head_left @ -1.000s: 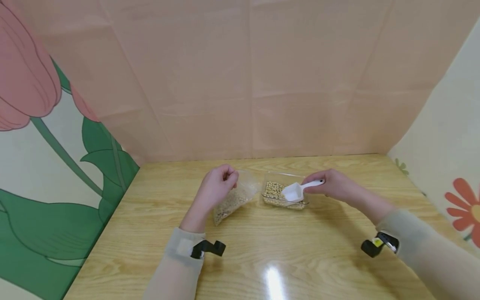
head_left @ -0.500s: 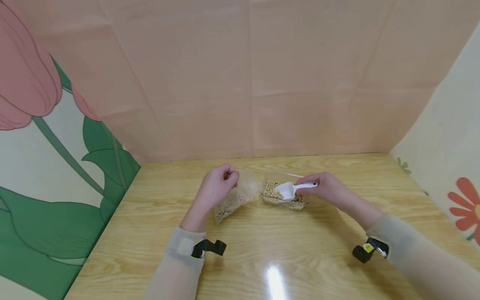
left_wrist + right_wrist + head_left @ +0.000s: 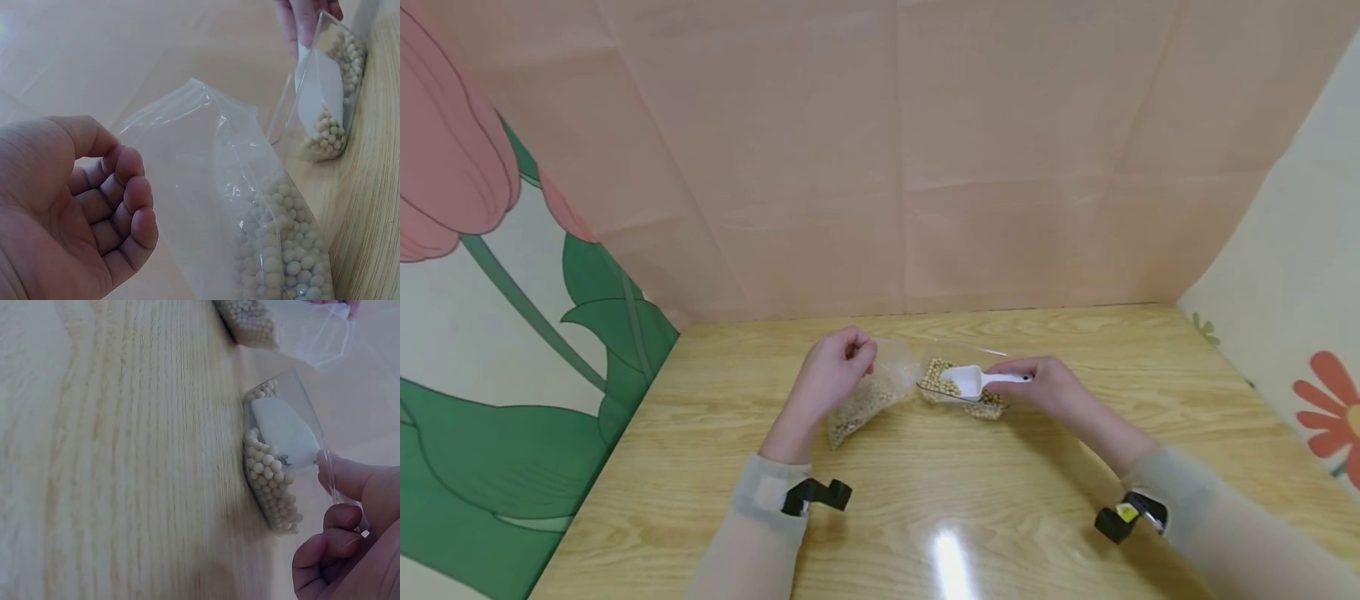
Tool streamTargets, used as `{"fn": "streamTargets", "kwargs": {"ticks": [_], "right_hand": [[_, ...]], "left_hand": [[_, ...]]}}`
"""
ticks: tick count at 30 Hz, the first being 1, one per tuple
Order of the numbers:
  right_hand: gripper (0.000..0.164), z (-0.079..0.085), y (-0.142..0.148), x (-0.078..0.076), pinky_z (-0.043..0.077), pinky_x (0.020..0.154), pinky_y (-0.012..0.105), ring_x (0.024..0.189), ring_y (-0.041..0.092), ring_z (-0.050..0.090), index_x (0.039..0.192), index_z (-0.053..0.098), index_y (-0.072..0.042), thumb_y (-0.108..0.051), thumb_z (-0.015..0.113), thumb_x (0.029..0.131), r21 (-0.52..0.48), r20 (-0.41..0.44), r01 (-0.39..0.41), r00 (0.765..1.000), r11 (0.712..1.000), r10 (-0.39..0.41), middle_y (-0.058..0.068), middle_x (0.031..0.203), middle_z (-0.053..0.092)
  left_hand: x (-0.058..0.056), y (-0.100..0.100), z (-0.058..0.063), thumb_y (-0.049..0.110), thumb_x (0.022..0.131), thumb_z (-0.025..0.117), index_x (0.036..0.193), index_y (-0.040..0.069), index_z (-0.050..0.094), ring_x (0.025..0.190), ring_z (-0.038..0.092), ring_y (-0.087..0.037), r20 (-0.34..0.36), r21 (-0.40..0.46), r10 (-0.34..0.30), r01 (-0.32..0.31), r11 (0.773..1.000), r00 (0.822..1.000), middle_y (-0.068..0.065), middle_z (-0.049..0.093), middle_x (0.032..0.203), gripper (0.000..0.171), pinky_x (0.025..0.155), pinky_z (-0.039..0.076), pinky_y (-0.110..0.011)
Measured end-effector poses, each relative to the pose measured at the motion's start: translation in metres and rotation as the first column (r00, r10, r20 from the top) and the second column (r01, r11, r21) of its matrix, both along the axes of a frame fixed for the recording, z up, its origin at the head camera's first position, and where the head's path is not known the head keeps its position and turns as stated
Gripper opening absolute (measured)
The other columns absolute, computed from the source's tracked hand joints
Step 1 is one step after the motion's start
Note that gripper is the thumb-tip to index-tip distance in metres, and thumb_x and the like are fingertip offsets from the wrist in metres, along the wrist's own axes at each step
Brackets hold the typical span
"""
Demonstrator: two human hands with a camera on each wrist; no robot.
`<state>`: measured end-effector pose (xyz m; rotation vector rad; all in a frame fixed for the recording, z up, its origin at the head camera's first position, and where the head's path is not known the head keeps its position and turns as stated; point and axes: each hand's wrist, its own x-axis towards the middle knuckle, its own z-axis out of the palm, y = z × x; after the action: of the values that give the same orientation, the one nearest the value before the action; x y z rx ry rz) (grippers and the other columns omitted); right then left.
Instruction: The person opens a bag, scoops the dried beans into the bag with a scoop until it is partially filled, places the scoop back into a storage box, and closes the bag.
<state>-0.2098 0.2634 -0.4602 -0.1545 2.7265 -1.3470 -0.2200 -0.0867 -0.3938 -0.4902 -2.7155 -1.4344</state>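
My left hand pinches the top edge of a clear plastic bag, its fingers curled. Pale round beans fill the bag's lower part, and it leans on the table. To its right sits a clear rectangular container with more beans in it. Thumb and fingers of my right hand grip the handle of a white scoop at the container's right side. The scoop's bowl lies inside the container, tip to the left and dug among the beans, as the right wrist view shows.
Under everything is a wood-grain table. A pink backdrop rises at its far edge. Flower-printed sheets stand at left and right. Each sleeve carries a small black camera mount.
My right hand has moved left and slightly lower, pushing the scoop from above the container's right part down into the beans on the left. The left hand and bag hold still.
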Motion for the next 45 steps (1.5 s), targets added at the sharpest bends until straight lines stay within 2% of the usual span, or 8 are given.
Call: {"fn": "streamTargets", "kwargs": {"ticks": [6,15,21,24,29,35,41,45], "right_hand": [[0.049,-0.003,0.005,-0.003,0.046,0.114,0.061,0.143,0.042,0.056,0.134,0.081,-0.016,-0.047,0.086,0.097,-0.057,0.029,-0.021,0.999,0.998,0.022,0.02,0.154,0.064],[0.038,-0.001,0.024,-0.021,0.054,0.102,0.047,0.131,0.034,0.067,0.128,0.084,-0.021,-0.045,0.085,0.098,0.055,-0.043,-0.111,0.993,0.992,0.114,0.008,0.138,0.075],[0.034,0.013,0.015,-0.018,0.057,0.087,0.04,0.109,0.026,0.074,0.123,0.086,-0.019,-0.041,0.087,0.097,0.109,-0.094,-0.118,0.987,0.987,0.129,0.009,0.127,0.08],[0.034,0.017,0.01,-0.016,0.058,0.084,0.04,0.105,0.024,0.074,0.123,0.086,-0.019,-0.04,0.088,0.097,0.114,-0.109,-0.12,0.985,0.986,0.133,0.01,0.125,0.08],[0.036,0.015,0.008,-0.014,0.057,0.098,0.052,0.122,0.035,0.071,0.124,0.085,-0.019,-0.042,0.087,0.097,0.073,-0.056,-0.092,0.994,0.993,0.097,0.01,0.133,0.078],[0.044,0.015,0.003,-0.011,0.044,0.115,0.064,0.142,0.045,0.057,0.129,0.083,-0.013,-0.042,0.087,0.097,-0.054,0.075,-0.047,0.996,0.997,0.051,0.016,0.146,0.07],[0.057,0.014,0.0,-0.008,0.035,0.12,0.07,0.151,0.051,0.044,0.139,0.077,-0.011,-0.049,0.085,0.097,-0.076,0.13,-0.014,0.991,0.997,0.023,0.023,0.16,0.056],[0.061,0.007,0.003,-0.006,0.044,0.114,0.064,0.149,0.047,0.047,0.143,0.074,-0.011,-0.049,0.085,0.097,-0.108,0.126,0.012,0.992,0.994,0.001,0.022,0.163,0.053]], "left_hand": [[0.0,0.0,0.0,0.027,0.116,0.056,0.096,0.01,0.07,0.06,0.044,-0.018,-0.002,0.002,-0.004,0.004,1.0,1.0,-0.02,0.072,0.091,0.029,0.059,0.041,-0.035],[0.001,0.0,0.001,0.026,0.115,0.057,0.094,0.012,0.068,0.058,0.042,-0.017,0.001,0.017,-0.012,0.012,1.0,1.0,-0.019,0.071,0.088,0.028,0.058,0.04,-0.034],[0.001,0.0,0.001,0.028,0.115,0.057,0.093,0.013,0.068,0.059,0.044,-0.018,0.0,0.015,-0.008,0.008,1.0,1.0,-0.017,0.07,0.085,0.028,0.057,0.039,-0.032],[0.0,0.0,0.0,0.028,0.115,0.057,0.095,0.012,0.068,0.059,0.044,-0.018,0.004,0.01,-0.007,0.007,1.0,1.0,-0.019,0.071,0.089,0.028,0.058,0.039,-0.033],[-0.001,-0.001,-0.001,0.027,0.115,0.058,0.094,0.012,0.068,0.06,0.045,-0.017,0.0,0.002,-0.002,0.002,1.0,1.0,-0.016,0.071,0.087,0.028,0.058,0.04,-0.033],[-0.002,-0.001,-0.001,0.027,0.114,0.058,0.091,0.015,0.067,0.059,0.045,-0.017,0.001,0.003,0.003,-0.003,1.0,1.0,-0.014,0.07,0.085,0.027,0.058,0.04,-0.032],[-0.002,-0.001,-0.001,0.027,0.115,0.058,0.094,0.013,0.068,0.059,0.044,-0.017,0.009,0.006,0.001,-0.001,1.0,1.0,-0.019,0.071,0.089,0.027,0.058,0.04,-0.033],[-0.003,-0.001,-0.002,0.028,0.115,0.058,0.095,0.01,0.069,0.059,0.044,-0.017,0.008,0.002,0.003,-0.003,1.0,1.0,-0.018,0.071,0.088,0.028,0.058,0.04,-0.033]]}}
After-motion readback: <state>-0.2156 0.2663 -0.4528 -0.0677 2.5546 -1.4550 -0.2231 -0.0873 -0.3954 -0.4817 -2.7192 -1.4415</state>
